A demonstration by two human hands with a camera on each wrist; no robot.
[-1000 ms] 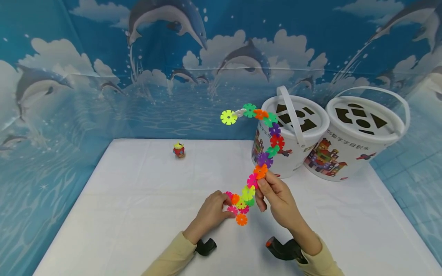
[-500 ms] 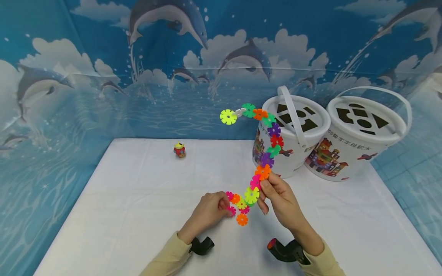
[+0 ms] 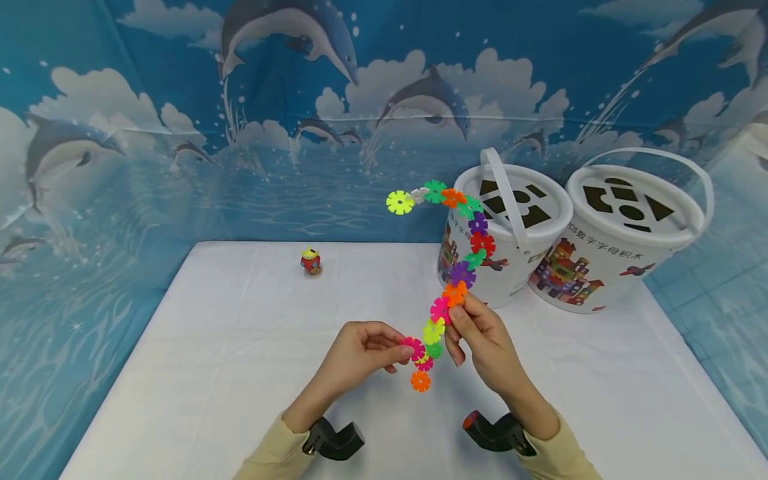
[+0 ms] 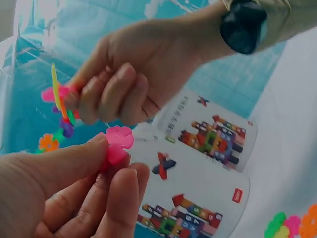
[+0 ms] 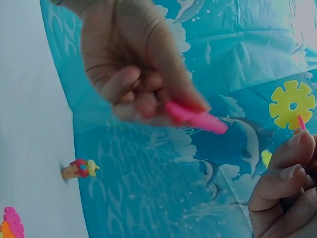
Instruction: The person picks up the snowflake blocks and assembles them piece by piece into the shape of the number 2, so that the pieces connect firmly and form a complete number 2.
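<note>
My left hand (image 3: 358, 355) pinches a pink snowflake disc (image 4: 119, 141) between thumb and fingers. In the head view it is just left of the chain's lower end, apart from it in the right wrist view. My right hand (image 3: 483, 340) grips a long curved chain of interlocking snowflake discs (image 3: 461, 275) near its lower end, by a pink disc beside an orange one. A yellow disc (image 5: 292, 105) ends the chain there. The upper part arcs left to another yellow disc (image 3: 399, 202). Several loose discs (image 4: 282, 227) lie on the table under the hands, partly hidden in the head view.
Two white lidded buckets (image 3: 507, 280) with handles and shape-cut lids stand at the back right, behind the chain. A small red and yellow toy figure (image 3: 311, 261) stands at the back left of the white table (image 3: 240, 347). A dolphin-print cloth (image 3: 288, 180) hangs behind.
My left hand has taken a pink disc from the loose ones on the table and lifted it towards the chain. My right hand keeps hold of the chain, shifting only slightly.
</note>
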